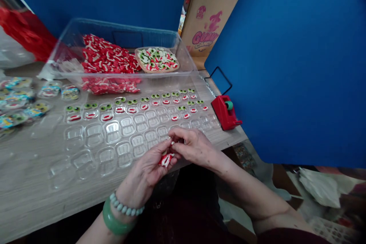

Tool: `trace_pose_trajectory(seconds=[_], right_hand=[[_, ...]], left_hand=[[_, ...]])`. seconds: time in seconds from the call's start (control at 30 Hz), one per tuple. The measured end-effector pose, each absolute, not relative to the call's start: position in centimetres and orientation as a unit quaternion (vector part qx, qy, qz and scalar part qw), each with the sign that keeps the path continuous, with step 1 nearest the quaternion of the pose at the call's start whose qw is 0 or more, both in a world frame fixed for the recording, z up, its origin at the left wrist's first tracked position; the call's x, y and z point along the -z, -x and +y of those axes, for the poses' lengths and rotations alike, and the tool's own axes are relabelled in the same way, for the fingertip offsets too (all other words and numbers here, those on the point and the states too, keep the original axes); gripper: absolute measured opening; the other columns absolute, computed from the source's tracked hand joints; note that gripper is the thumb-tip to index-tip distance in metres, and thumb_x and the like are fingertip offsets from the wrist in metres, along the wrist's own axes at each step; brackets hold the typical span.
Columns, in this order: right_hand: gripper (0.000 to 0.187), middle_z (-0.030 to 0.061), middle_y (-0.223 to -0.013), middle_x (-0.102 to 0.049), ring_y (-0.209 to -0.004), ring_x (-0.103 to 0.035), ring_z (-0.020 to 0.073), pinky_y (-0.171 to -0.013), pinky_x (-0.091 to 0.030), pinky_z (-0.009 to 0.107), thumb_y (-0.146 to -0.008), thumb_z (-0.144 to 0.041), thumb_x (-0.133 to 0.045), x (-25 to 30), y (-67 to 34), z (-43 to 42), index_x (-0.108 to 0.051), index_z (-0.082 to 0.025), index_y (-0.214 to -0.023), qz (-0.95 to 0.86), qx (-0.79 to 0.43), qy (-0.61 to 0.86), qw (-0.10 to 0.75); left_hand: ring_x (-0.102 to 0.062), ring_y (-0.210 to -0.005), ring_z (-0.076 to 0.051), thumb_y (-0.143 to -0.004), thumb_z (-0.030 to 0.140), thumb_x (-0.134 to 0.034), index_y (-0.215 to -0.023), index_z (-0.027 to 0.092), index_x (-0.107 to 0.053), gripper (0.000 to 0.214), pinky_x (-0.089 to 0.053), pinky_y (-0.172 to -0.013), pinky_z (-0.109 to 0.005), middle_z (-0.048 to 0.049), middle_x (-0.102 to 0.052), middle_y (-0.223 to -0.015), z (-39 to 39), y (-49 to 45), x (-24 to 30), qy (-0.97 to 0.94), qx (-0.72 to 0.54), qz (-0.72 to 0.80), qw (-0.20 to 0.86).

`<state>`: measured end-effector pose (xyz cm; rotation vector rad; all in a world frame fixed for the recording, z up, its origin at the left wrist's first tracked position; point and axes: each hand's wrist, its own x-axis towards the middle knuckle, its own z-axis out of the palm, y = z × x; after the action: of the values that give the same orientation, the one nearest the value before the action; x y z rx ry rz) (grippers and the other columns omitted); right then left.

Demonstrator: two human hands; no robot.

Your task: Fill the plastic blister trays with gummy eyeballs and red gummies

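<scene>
Red and white teeth-shaped gummy candies [166, 160] lie cupped in my left hand [153, 166], whose fingers curl round them. My right hand [192, 145] meets it at the fingertips, pinching a small candy piece [172, 143], partly hidden. Both hands are just above the front edge of rows of clear plastic blister trays [124, 153]. In the back rows, cavities hold green eye-shaped gummies [106, 107] with lip-shaped red and white gummies [106, 116] below them. The front cavities hold no candy.
A clear plastic bin [120, 26] behind the trays holds a heap of red candies [108, 55] and a small tray of mixed gummies [157, 60]. A red tape dispenser [225, 112] stands right, near blue panels [286, 65]. Filled packs [17, 101] pile at left.
</scene>
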<state>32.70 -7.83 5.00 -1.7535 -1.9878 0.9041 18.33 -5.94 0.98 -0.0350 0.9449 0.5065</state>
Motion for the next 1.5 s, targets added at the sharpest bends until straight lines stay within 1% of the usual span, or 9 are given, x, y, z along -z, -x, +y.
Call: trace_pose_trajectory(seconds=[0.1,0.23,0.37,0.47,0.77,1.03,1.17,1.3,1.5], right_hand=[[0.032,-0.0013,-0.090,-0.074,-0.082,-0.066,0.0159,-0.071,-0.045,0.026,-0.080,-0.015,-0.057,-3.8,-33.2,-7.4,-0.072,-0.027,-0.105,-0.679,-0.318,0.623,0.222],[0.019,-0.0021,-0.084,-0.074,-0.081,-0.065,0.0159,-0.073,-0.045,0.027,-0.081,-0.020,-0.059,-1.8,-34.2,-5.7,-0.074,-0.025,-0.090,-0.612,-0.276,0.684,0.285],[0.012,-0.0032,-0.073,-0.068,-0.072,-0.059,0.0148,-0.068,-0.041,0.026,-0.082,-0.024,-0.059,-0.5,-33.7,-2.9,-0.071,-0.024,-0.082,-0.596,-0.234,0.720,0.267],[0.016,-0.0002,-0.084,-0.068,-0.081,-0.059,0.0158,-0.075,-0.042,0.027,-0.083,-0.019,-0.054,0.5,-32.1,-0.8,-0.070,-0.023,-0.081,-0.633,-0.184,0.706,0.259],[0.019,0.0069,-0.095,-0.062,-0.093,-0.053,0.0212,-0.082,-0.041,0.032,-0.087,-0.022,-0.053,2.2,-30.5,0.4,-0.072,-0.020,-0.085,-0.663,-0.114,0.726,0.139],[0.019,0.0053,-0.093,-0.064,-0.089,-0.056,0.0195,-0.080,-0.041,0.031,-0.089,-0.019,-0.051,1.8,-30.8,-0.3,-0.070,-0.019,-0.086,-0.671,-0.149,0.694,0.214],[0.017,0.0026,-0.093,-0.066,-0.088,-0.060,0.0164,-0.080,-0.045,0.028,-0.090,-0.019,-0.055,-0.5,-30.3,-2.5,-0.071,-0.021,-0.090,-0.703,-0.222,0.607,0.296],[0.020,0.0035,-0.102,-0.067,-0.098,-0.058,0.0180,-0.090,-0.044,0.031,-0.094,-0.021,-0.054,-2.4,-29.6,-5.0,-0.071,-0.024,-0.104,-0.799,-0.227,0.510,0.222],[0.017,0.0060,-0.100,-0.065,-0.098,-0.058,0.0190,-0.087,-0.046,0.033,-0.094,-0.020,-0.056,-2.4,-30.6,-5.6,-0.072,-0.020,-0.100,-0.825,-0.227,0.487,0.176]], left_hand=[[-0.063,-0.042,-0.012,-0.097,0.017,-0.054,-0.078,0.011,-0.065,0.022,-0.053,-0.039,-0.017,-0.0047,-0.066,-0.059,-5.8,-18.2,-1.7,0.012,-0.241,0.450,0.860],[-0.070,-0.054,-0.019,-0.098,0.017,-0.050,-0.080,0.008,-0.065,0.025,-0.061,-0.050,-0.025,-0.0115,-0.069,-0.066,-5.3,-17.6,-2.4,0.033,-0.239,0.478,0.845],[-0.075,-0.075,-0.026,-0.097,0.016,-0.050,-0.089,0.005,-0.065,0.020,-0.066,-0.069,-0.037,-0.0160,-0.071,-0.078,-4.5,-17.0,-2.4,0.090,-0.296,0.465,0.830],[-0.075,-0.088,-0.031,-0.098,0.020,-0.049,-0.095,0.004,-0.064,0.022,-0.066,-0.073,-0.041,-0.0192,-0.071,-0.086,-3.9,-16.3,-2.1,0.122,-0.328,0.445,0.824],[-0.074,-0.093,-0.034,-0.098,0.016,-0.048,-0.099,0.001,-0.065,0.023,-0.065,-0.078,-0.042,-0.0227,-0.071,-0.089,-3.1,-14.5,-1.5,0.131,-0.360,0.419,0.823],[-0.067,-0.114,-0.038,-0.101,0.032,-0.044,-0.126,0.000,-0.057,0.043,-0.062,-0.087,-0.046,-0.0267,-0.071,-0.110,-3.2,-13.9,-1.2,0.115,-0.355,0.346,0.861],[-0.074,-0.093,-0.030,-0.102,0.033,-0.040,-0.113,0.005,-0.062,0.037,-0.063,-0.081,-0.044,-0.0192,-0.074,-0.095,-3.1,-14.0,-1.2,0.107,-0.359,0.342,0.862],[-0.069,-0.061,-0.017,-0.102,0.027,-0.042,-0.094,0.012,-0.063,0.027,-0.062,-0.061,-0.030,-0.0057,-0.070,-0.072,-3.2,-14.7,-1.5,0.101,-0.367,0.382,0.843],[-0.067,-0.058,-0.015,-0.103,0.023,-0.040,-0.086,0.011,-0.063,0.031,-0.062,-0.059,-0.030,-0.0067,-0.069,-0.070,-4.0,-15.5,-1.5,0.100,-0.332,0.393,0.851]])
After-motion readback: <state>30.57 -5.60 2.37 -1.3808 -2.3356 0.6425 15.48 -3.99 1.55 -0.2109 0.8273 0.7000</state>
